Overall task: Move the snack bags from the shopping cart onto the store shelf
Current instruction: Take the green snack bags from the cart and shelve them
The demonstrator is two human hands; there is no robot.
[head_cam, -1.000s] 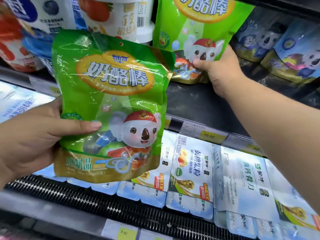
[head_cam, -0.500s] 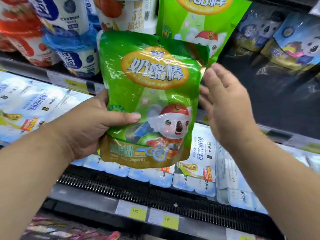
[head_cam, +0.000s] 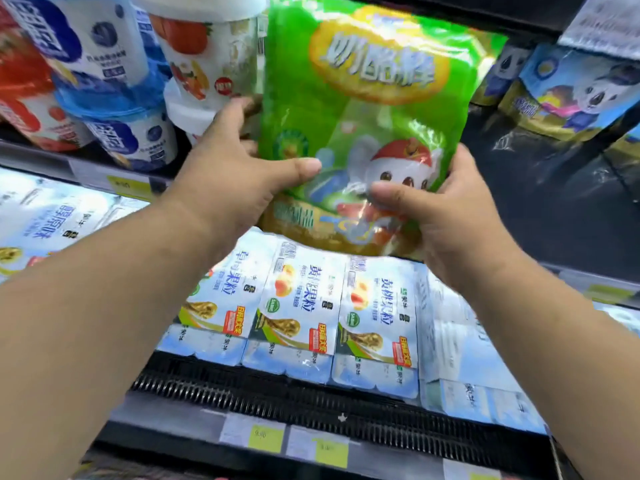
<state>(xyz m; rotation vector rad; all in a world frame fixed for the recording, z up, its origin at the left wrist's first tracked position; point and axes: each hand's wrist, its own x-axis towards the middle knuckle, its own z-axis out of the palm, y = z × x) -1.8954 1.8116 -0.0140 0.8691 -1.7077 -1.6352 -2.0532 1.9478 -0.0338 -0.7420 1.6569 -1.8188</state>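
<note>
I hold the green snack bag [head_cam: 367,109] upright in both hands: my left hand [head_cam: 239,171] clamps its left edge, thumb in front, and my right hand [head_cam: 446,209] pinches the lower right corner. I think I should push it straight back and stand its bottom flat on the dark shelf [head_cam: 554,202] behind my grip. Left of my grip the shelf holds yogurt cups [head_cam: 131,140], right of it blue bags [head_cam: 571,95].

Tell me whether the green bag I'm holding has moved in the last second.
Yes. The green bag has moved right and up: earlier it overlapped the yogurt cups, and now it sits just right of them.
</note>
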